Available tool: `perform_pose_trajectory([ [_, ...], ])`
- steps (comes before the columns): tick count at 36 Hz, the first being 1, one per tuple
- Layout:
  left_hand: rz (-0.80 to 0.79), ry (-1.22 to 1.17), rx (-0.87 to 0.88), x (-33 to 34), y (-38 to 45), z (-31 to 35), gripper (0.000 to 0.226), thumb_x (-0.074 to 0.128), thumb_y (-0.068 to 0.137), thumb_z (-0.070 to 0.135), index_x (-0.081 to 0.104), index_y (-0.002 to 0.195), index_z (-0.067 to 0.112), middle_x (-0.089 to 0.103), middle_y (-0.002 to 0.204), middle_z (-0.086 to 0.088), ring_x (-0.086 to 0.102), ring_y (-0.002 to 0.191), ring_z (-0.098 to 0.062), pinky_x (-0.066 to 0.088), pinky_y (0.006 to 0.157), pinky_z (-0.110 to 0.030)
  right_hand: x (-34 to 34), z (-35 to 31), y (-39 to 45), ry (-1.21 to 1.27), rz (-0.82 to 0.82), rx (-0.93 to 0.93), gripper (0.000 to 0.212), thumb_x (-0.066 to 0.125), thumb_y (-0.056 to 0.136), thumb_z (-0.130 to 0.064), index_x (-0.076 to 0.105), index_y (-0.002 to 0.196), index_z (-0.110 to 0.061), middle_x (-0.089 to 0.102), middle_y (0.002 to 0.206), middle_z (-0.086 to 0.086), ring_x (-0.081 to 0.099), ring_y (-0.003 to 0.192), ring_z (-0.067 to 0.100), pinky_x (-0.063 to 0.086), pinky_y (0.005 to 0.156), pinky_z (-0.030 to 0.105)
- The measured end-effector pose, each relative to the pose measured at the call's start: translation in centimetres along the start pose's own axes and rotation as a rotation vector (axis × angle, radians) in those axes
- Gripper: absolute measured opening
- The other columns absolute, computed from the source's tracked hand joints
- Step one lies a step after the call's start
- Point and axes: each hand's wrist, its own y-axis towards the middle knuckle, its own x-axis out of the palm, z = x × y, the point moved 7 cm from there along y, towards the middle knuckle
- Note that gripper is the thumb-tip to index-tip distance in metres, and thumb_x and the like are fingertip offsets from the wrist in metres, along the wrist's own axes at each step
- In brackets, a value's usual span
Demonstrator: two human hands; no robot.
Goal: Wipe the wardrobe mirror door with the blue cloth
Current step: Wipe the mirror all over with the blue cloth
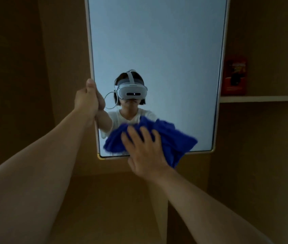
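While the left hand [88, 99] grips the mirror door [157, 50] edge, right hand [144, 148] presses flat, fingers spread, on the blue cloth [168, 136]: soft, light; glass likely slippery, fragile.

pretty dim in here, everything's tan-brown wood panelling [16, 67] all around. there's a pale shelf [263, 98] on the right with a red box [235, 76] standing on it, label too blurry to read.
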Motion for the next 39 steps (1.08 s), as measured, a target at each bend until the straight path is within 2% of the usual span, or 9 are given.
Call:
perform_pose_trajectory([
  [7, 0.030, 0.058, 0.001, -0.1, 0.6, -0.4, 0.044, 0.026, 0.096, 0.055, 0.050, 0.087, 0.019, 0.055, 0.074, 0.003, 0.052, 0.066, -0.009, 0.044, 0.065, -0.028, 1.3, 1.1, -3.1, -0.007, 0.072, 0.004, 0.054, 0.047, 0.079, -0.024, 0.041, 0.133, -0.022, 0.038, 0.137, 0.003, 0.042, 0.115, 0.031, 0.038, 0.091, 0.049],
  [10, 0.023, 0.073, 0.017, -0.1, 0.6, -0.3, 0.045, 0.026, 0.096, 0.055, 0.050, 0.079, 0.022, 0.055, 0.074, 0.003, 0.053, 0.066, -0.010, 0.046, 0.068, -0.031, 0.7, 4.1, -3.7, -0.022, 0.110, 0.133, 0.051, 0.044, 0.081, -0.022, 0.042, 0.132, -0.021, 0.047, 0.135, 0.005, 0.047, 0.114, 0.032, 0.042, 0.090, 0.049],
  [13, 0.036, 0.077, 0.028, -0.2, 0.6, -0.3, 0.044, 0.026, 0.096, 0.055, 0.047, 0.074, 0.024, 0.055, 0.073, 0.003, 0.053, 0.065, -0.009, 0.044, 0.068, -0.031, 0.0, 8.2, -4.8, 0.026, 0.131, 0.290, 0.051, 0.057, 0.082, -0.021, 0.043, 0.130, -0.017, 0.056, 0.132, 0.007, 0.055, 0.112, 0.034, 0.044, 0.091, 0.050],
  [17, 0.055, 0.040, 0.035, -0.4, 0.2, -0.2, 0.045, 0.026, 0.096, 0.056, 0.045, 0.067, 0.026, 0.055, 0.067, 0.002, 0.054, 0.060, -0.012, 0.048, 0.060, -0.030, -0.9, 14.2, -6.3, 0.130, 0.151, 0.570, 0.046, 0.045, 0.091, -0.028, 0.045, 0.133, -0.009, 0.049, 0.138, 0.012, 0.051, 0.119, 0.037, 0.041, 0.097, 0.051],
  [20, 0.090, 0.040, 0.062, -0.6, 0.0, -0.1, 0.045, 0.026, 0.096, 0.056, 0.045, 0.067, 0.026, 0.054, 0.068, 0.002, 0.053, 0.062, -0.010, 0.045, 0.061, -0.029, -1.4, 16.9, -6.2, 0.134, 0.199, 0.701, 0.044, 0.050, 0.093, -0.022, 0.046, 0.134, -0.005, 0.047, 0.140, 0.013, 0.050, 0.120, 0.036, 0.042, 0.096, 0.048],
  [26, 0.102, 0.083, 0.061, -0.7, -0.2, 0.0, 0.049, 0.024, 0.096, 0.056, 0.051, 0.081, 0.018, 0.054, 0.073, 0.001, 0.056, 0.070, -0.013, 0.045, 0.071, -0.033, -3.3, 18.5, -2.9, 0.139, 0.268, 0.727, 0.044, 0.049, 0.096, -0.025, 0.046, 0.138, -0.013, 0.039, 0.145, 0.012, 0.049, 0.121, 0.032, 0.046, 0.092, 0.043],
  [29, 0.075, 0.084, 0.035, -0.7, 0.0, 0.0, 0.053, 0.023, 0.095, 0.058, 0.053, 0.095, 0.014, 0.058, 0.084, -0.006, 0.059, 0.088, -0.025, 0.050, 0.084, -0.043, -5.1, 20.2, -0.1, 0.146, 0.313, 0.767, 0.044, 0.052, 0.094, -0.029, 0.046, 0.137, -0.020, 0.039, 0.137, 0.010, 0.054, 0.108, 0.025, 0.046, 0.073, 0.028],
  [35, 0.056, 0.101, 0.051, -0.8, -0.5, 0.5, 0.047, 0.024, 0.098, 0.052, 0.046, 0.071, 0.021, 0.051, 0.070, 0.001, 0.049, 0.064, -0.010, 0.040, 0.069, -0.033, -5.1, 19.3, 0.7, 0.171, 0.250, 0.794, 0.059, 0.053, 0.092, -0.038, 0.031, 0.144, -0.019, 0.045, 0.135, 0.005, 0.057, 0.104, 0.024, 0.043, 0.068, 0.030],
  [39, 0.032, 0.073, 0.012, -0.8, -0.6, 0.6, 0.050, 0.023, 0.097, 0.053, 0.052, 0.073, 0.019, 0.056, 0.071, -0.003, 0.055, 0.064, -0.014, 0.046, 0.064, -0.032, -3.9, 13.2, -2.1, 0.311, 0.274, 0.663, 0.039, 0.060, 0.087, -0.034, 0.053, 0.119, -0.013, 0.061, 0.114, 0.005, 0.062, 0.095, 0.021, 0.052, 0.079, 0.033],
])
